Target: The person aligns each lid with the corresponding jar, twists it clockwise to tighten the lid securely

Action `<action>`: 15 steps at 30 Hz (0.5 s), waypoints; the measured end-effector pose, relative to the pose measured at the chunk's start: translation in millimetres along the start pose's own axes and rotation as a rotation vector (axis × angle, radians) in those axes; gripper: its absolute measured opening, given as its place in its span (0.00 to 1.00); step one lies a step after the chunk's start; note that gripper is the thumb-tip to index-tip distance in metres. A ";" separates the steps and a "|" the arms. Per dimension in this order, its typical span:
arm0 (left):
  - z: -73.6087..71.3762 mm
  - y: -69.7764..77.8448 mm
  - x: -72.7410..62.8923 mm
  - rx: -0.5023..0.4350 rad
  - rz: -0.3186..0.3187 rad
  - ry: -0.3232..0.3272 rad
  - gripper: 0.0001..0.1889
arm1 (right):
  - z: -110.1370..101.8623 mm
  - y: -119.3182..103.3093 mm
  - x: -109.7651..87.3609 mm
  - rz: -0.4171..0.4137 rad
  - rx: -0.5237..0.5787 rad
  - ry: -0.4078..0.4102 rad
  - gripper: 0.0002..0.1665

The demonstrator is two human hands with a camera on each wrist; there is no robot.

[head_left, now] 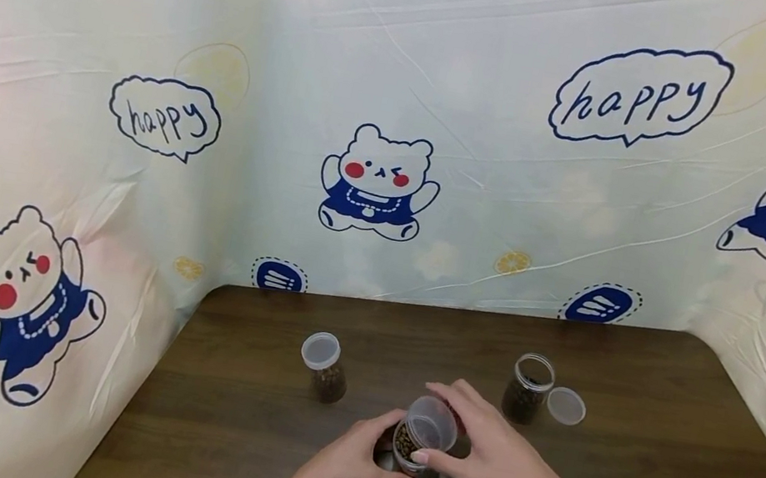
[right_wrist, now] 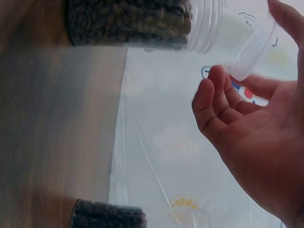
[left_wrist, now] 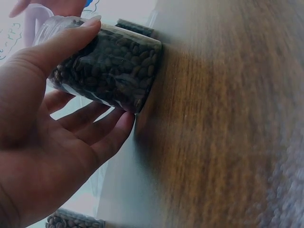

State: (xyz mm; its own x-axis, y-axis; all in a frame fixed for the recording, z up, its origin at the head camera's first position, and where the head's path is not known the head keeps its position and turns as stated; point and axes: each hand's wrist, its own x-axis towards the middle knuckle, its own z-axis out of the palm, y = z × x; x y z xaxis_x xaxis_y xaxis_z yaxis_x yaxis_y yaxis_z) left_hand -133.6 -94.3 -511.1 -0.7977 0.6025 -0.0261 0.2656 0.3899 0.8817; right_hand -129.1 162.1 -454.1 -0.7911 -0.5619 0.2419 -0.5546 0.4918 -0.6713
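Note:
A clear jar of coffee beans (head_left: 405,444) stands on the table between my hands, its mouth uncovered on the left side. My left hand (head_left: 354,460) grips it, thumb on the near side and fingers around the far side; in the left wrist view the thumb lies along the jar wall (left_wrist: 114,71). With my right hand (head_left: 497,454) I pinch a translucent plastic lid (head_left: 433,423) by its edge. The lid is tilted over the mouth. In the right wrist view this lid (right_wrist: 254,54) stands at an angle off the jar's threaded neck (right_wrist: 206,26).
A lidded jar of beans (head_left: 328,378) stands to the left. At the right is an uncovered jar of darker beans (head_left: 524,398), with a loose lid (head_left: 566,406) flat beside it. Printed cloth (head_left: 461,227) borders the brown wooden table (head_left: 659,454) at the back and sides.

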 end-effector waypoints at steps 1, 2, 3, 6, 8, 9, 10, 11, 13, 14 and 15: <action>0.1 0.1 0.1 -0.006 0.002 -0.002 0.36 | 1.2 -0.3 0.6 -0.012 -0.001 0.009 0.38; 0.1 0.1 0.1 -0.014 0.005 -0.004 0.36 | 2.3 -0.5 1.2 -0.025 -0.002 0.021 0.38; 0.1 0.0 0.1 -0.019 0.005 -0.006 0.36 | 3.2 -0.8 1.8 -0.037 -0.001 0.030 0.37; 0.1 -0.6 -0.5 -0.032 -0.001 -0.008 0.36 | 4.6 -1.7 3.7 -0.061 0.006 0.035 0.35; 0.1 -1.0 -0.7 -0.040 -0.002 -0.010 0.36 | 5.4 -2.2 4.6 -0.064 0.003 0.023 0.35; 0.2 -1.3 -0.7 -0.042 -0.002 -0.010 0.36 | 5.8 -2.4 5.1 -0.062 -0.001 0.015 0.36; 0.2 -1.6 -0.7 -0.043 0.000 -0.009 0.37 | 6.3 -2.6 5.4 -0.060 -0.007 0.007 0.36; 0.3 -1.8 -0.6 -0.044 0.002 -0.010 0.37 | 6.9 -2.8 5.7 -0.058 -0.013 -0.001 0.37; 0.5 -2.0 -0.3 -0.038 0.008 -0.006 0.37 | 8.0 -3.2 6.2 -0.060 -0.024 -0.010 0.39; 0.6 -2.0 -0.2 -0.035 0.010 -0.004 0.37 | 8.5 -3.4 6.4 -0.063 -0.029 -0.012 0.39; 0.6 -2.0 -0.1 -0.029 0.013 -0.001 0.37 | 8.9 -3.6 6.5 -0.065 -0.036 -0.015 0.39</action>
State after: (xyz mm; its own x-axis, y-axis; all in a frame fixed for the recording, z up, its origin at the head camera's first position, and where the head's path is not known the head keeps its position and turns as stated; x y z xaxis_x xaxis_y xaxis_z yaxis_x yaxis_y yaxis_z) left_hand -133.7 -94.7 -513.2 -0.7939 0.6078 -0.0154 0.2595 0.3617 0.8955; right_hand -130.0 150.7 -456.4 -0.7494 -0.6030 0.2735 -0.6137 0.4774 -0.6289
